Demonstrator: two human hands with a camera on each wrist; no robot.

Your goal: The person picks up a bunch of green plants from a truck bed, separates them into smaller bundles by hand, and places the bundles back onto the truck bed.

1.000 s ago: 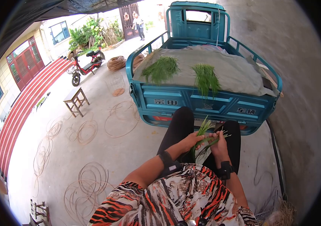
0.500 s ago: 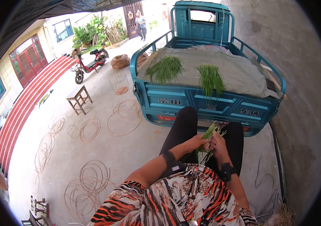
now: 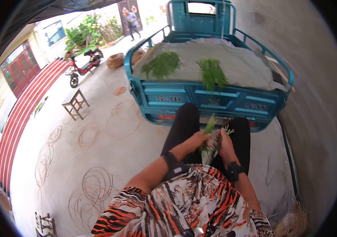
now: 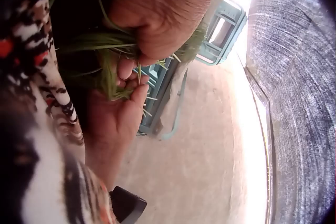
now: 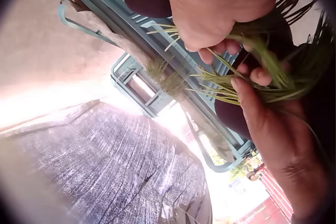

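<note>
A bunch of thin green grass-like stalks [image 3: 210, 125] lies in my left hand [image 3: 199, 140], over my lap. My left fingers and thumb curl round the stalks, as the right wrist view shows. Beside it, my right hand [image 3: 226, 145] pinches a few stalks between thumb and fingers, its knuckles covering part of them. Pale cut ends [image 5: 210, 85] stick out past the left thumb in the right wrist view. Two more bunches, a left one [image 3: 162, 64] and a right one [image 3: 212, 73], lie on the grey cover [image 3: 247, 67] of a blue cargo tricycle [image 3: 164, 94].
The tricycle's tailgate stands just beyond my knees. Left of me are a wooden stool [image 3: 75, 103], loose wire coils [image 3: 89, 189] on the concrete floor and a small chair [image 3: 45, 223]. A red scooter [image 3: 84, 65] stands near red steps [image 3: 30, 118]. Another person [image 3: 131, 24] is by the gate.
My hands have come closer together round the stalks, and the right fingers have closed in nearer the left hand. The person by the gate has shifted. My head view has swung a little.
</note>
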